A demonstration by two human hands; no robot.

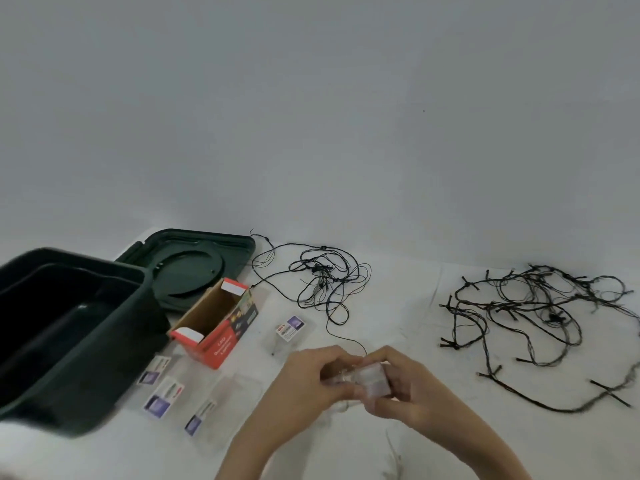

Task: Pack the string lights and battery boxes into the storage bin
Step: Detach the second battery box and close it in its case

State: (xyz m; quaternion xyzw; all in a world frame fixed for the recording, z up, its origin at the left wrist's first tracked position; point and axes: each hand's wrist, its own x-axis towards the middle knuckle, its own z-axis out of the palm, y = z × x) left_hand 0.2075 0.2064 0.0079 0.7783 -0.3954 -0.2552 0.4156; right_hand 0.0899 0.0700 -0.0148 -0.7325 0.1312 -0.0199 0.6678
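While both forearms angle in from the near edge, L hand & R hand meet, fingers curled round a clear battery box, right of open storage bin. Thin string lights & thick string lights lie loose further right of bin.

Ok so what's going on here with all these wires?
A person grips a small clear battery box with the left hand and right hand. Its thin wire runs back to a loose tangle of string lights. A thicker tangle lies untouched to the right. The green storage bin stands open at the left, nothing visibly packed yet.
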